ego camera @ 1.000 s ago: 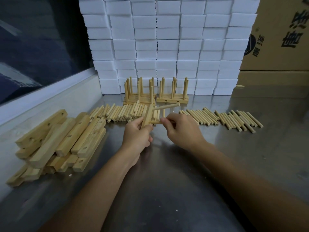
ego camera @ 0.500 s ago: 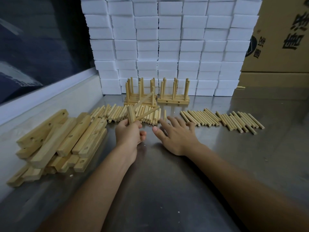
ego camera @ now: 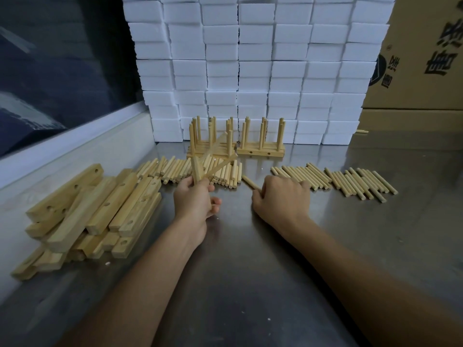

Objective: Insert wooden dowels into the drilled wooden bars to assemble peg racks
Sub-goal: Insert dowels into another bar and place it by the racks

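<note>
**At the back of the surface, two racks stand done and a third is in hand**

Against the white foam blocks (ego camera: pixel 250 71) we see finished peg racks (ego camera: pixel 235 144) standing upright side by side, their dowels pointing up; the left one looks like several bars stacked close, though we cannot count them.

Nearer to us, our left hand (ego camera: pixel 194 199) grips a drilled bar (ego camera: pixel 196 169) held on end, with at least two dowels already seated and sticking out to the right; they are blurred. Our right hand (ego camera: pixel 280 199) lies knuckles up on the surface (ego camera: pixel 250 271), fingers curled round a loose dowel (ego camera: pixel 248 182) whose tip shows past the fingers, beside the right-hand row of dowels (ego camera: pixel 335 180). We judge it is the next peg for the bar in hand.

Much is left. A heap of undrilled-looking and drilled bars (ego camera: pixel 95 209) waits at the left, several showing empty holes, and a second row of dowels (ego camera: pixel 190 170) lies behind the left hand.

As for containers, only a cardboard carton (ego camera: pixel 426 58) stands at the far right, closed towards us; we cannot tell what it holds. The parts lie loose on the surface.
</note>
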